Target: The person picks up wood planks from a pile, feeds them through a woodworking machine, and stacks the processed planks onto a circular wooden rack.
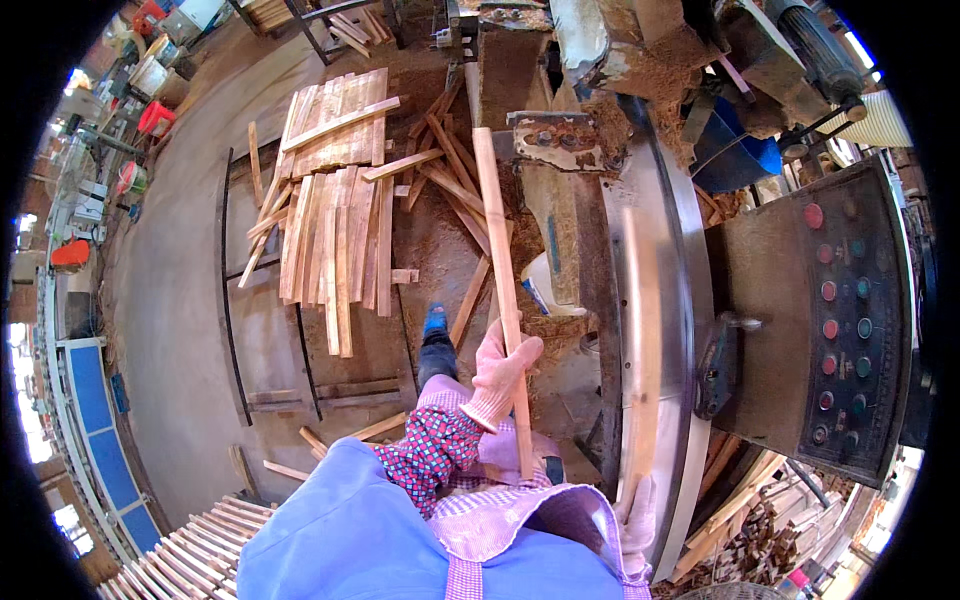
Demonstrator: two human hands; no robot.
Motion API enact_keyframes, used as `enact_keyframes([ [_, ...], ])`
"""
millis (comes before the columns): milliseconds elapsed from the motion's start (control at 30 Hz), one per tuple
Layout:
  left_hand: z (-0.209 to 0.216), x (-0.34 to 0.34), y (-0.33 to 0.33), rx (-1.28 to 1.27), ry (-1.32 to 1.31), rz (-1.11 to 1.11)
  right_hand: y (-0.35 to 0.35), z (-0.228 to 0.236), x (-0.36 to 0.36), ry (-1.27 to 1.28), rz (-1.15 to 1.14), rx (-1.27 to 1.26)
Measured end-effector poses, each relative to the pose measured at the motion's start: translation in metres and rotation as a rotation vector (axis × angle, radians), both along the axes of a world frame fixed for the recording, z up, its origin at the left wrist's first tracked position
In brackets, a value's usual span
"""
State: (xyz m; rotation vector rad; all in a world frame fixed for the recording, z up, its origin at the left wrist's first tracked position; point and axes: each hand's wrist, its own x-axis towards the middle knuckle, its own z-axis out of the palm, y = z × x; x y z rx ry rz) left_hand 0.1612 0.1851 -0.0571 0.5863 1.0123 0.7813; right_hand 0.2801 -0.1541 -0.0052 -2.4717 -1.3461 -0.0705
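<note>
My left hand [503, 372], in a pale work glove, is closed around a long wooden strip [497, 230] below its middle. That strip slants up and away from me, its far end near the machine. At lower right, my gloved right hand [636, 515] grips the near end of a second wooden strip [640, 350], partly hidden by my sleeve. This second strip lies lengthwise along the metal machine bed [680, 400], and its far part is smeared by motion.
Stacked wooden strips [335, 235] lie on a low dark frame at left, with loose offcuts [460, 190] beside them. A control panel [850, 320] with red and green buttons stands at right. Sawdust-covered machinery [560, 140] is ahead. More strips [200, 545] are at lower left.
</note>
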Motion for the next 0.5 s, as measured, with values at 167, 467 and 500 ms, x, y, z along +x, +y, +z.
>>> enact_keyframes([
  [167, 0.004, -0.008, -0.005, -0.059, 0.063, -0.131, 0.095, -0.008, 0.032, -0.078, -0.125, -0.126],
  [467, -0.002, -0.024, 0.033, 0.084, -0.141, 0.049, 0.346, -0.055, 0.195, -0.383, 0.032, -0.173],
  [500, 0.006, -0.018, 0.038, 0.024, -0.096, 0.085, 0.360, -0.047, 0.192, -0.373, 0.084, -0.099],
])
